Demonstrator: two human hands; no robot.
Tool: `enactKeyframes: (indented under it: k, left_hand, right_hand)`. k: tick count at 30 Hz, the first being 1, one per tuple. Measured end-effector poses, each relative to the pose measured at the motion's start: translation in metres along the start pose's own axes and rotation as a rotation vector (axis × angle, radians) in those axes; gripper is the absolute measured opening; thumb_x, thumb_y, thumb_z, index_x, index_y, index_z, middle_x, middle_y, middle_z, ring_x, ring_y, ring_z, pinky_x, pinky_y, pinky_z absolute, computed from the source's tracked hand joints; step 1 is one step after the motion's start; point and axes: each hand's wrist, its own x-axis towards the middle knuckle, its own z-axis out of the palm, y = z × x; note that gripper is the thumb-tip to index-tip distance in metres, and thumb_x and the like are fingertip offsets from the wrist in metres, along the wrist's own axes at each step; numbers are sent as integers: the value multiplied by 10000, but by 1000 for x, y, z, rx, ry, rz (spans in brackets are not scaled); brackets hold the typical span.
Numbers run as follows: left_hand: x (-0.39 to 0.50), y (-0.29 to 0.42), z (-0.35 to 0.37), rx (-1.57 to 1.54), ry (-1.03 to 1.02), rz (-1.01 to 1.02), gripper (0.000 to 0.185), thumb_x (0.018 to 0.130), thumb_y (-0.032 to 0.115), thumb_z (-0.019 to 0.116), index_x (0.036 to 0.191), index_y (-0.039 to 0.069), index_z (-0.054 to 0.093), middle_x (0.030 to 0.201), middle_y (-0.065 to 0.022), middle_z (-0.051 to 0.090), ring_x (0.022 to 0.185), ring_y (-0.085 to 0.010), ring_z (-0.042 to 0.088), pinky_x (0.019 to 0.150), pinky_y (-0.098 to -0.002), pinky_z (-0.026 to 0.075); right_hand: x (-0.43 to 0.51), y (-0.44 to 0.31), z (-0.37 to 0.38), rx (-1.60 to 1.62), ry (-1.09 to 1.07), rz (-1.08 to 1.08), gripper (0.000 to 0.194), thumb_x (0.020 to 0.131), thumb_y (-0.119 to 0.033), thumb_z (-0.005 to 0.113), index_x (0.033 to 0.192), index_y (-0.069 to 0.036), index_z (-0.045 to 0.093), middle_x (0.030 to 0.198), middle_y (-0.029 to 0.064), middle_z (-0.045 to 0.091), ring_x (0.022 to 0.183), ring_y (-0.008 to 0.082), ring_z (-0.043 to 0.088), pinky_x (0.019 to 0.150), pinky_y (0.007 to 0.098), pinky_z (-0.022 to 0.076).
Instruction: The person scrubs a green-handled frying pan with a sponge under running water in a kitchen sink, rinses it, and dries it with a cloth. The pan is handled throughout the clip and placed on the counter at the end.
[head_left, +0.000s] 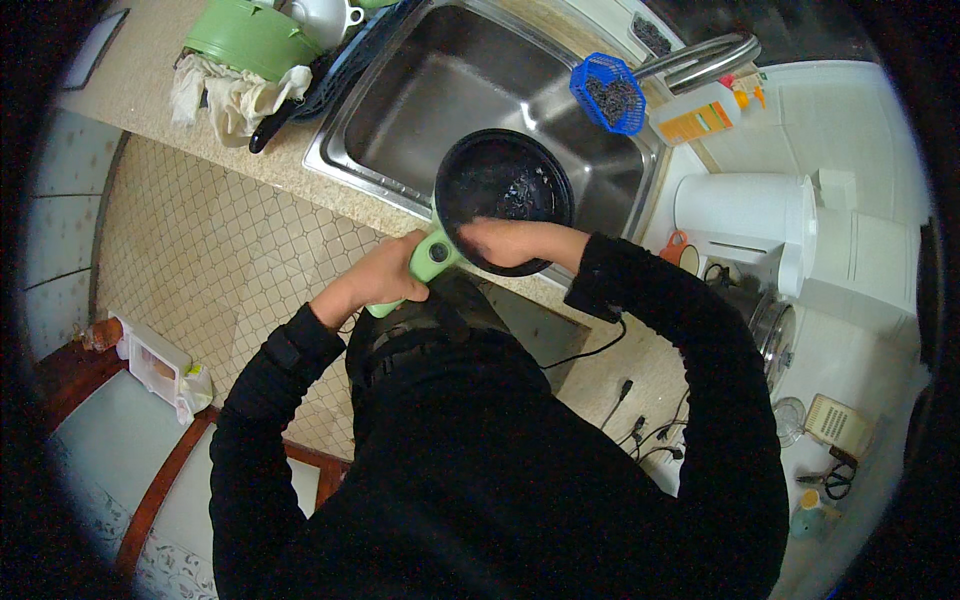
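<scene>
A round dark-lined pan (499, 176) with a light green handle (433, 257) is held over the near edge of the stainless steel sink (480, 82). My left hand (382, 274) grips that handle. Inside the pan, near its near rim, lies my right hand (499, 241); its fingertips are blurred against the dark surface, and whether it holds anything cannot be told. Wet-looking highlights show on the pan's inner surface. Beyond the pan, a blue plastic basket (609, 94) holding a metal scouring pad hangs by the chrome faucet (705, 60).
Left of the sink stand a green pot (247, 37), a crumpled cloth (225, 97) and a black handle (271, 127) jutting over the counter edge. At right are a bottle with an orange pump (697, 116), an orange mug (679, 251), a white appliance (742, 202) and loose cables (637, 431).
</scene>
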Motion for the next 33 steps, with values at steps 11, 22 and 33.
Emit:
enactKeyframes:
  k: [11, 22, 33]
  left_hand:
    - [0, 5, -4, -4, -55, -33, 612, 588, 116, 705, 1142, -6, 476, 969, -247, 610, 951, -398, 581, 830, -388, 458]
    - [-3, 10, -15, 31, -66, -81, 619, 592, 117, 703, 1159, 14, 476, 949, -222, 627, 929, -367, 605, 808, -386, 471]
    - [3, -14, -1, -105, 5, 29, 545, 617, 90, 676, 1115, -2, 474, 840, -166, 621, 642, -261, 634, 542, -349, 508]
  right_hand:
    - [30, -29, -32, 540, 660, 131, 171, 778, -72, 628, 921, -23, 546, 915, 160, 585, 863, 270, 579, 743, 371, 462]
    - [15, 24, -61, 12, 815, 187, 276, 780, -20, 610, 1039, 18, 521, 1020, 194, 558, 863, 291, 613, 774, 370, 499]
    - [-31, 25, -19, -366, -106, 314, 396, 718, 13, 579, 1101, 51, 488, 1032, 263, 583, 975, 402, 579, 824, 443, 480]
